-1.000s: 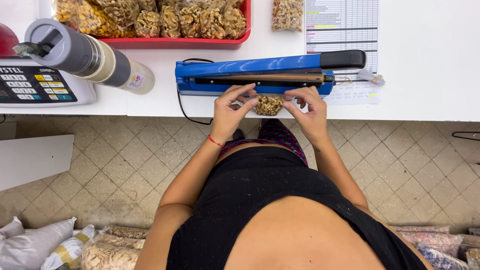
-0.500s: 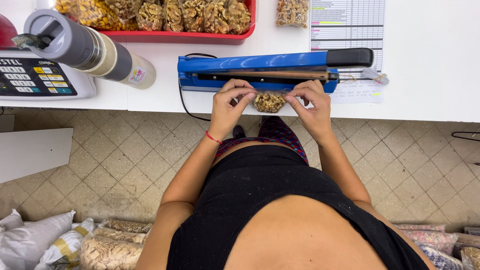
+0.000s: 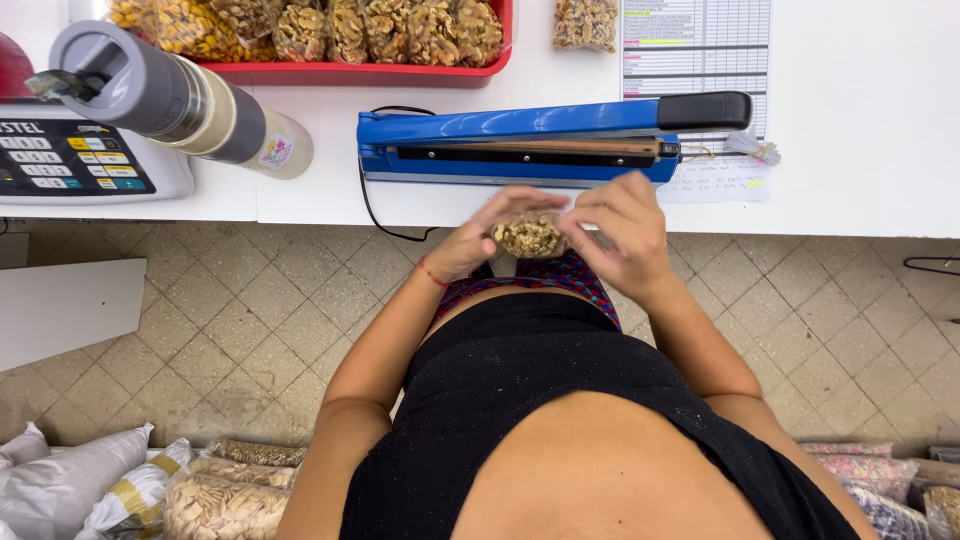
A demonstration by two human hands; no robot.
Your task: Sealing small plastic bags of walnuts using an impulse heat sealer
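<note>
Both of my hands hold one small clear bag of walnuts just in front of the white counter's edge. My left hand pinches the bag's left side, my right hand pinches its right side and top. Right behind the bag lies a blue impulse heat sealer with a black handle, its arm down.
A red tray with several filled nut bags stands at the back of the white counter. A grey and cream bottle lies across a weighing scale. A printed sheet and one more nut bag lie at the back right. Sacks of nuts sit on the tiled floor.
My hands and the bag have come a little away from the sealer toward my body. My fingers have shifted on the bag's top.
</note>
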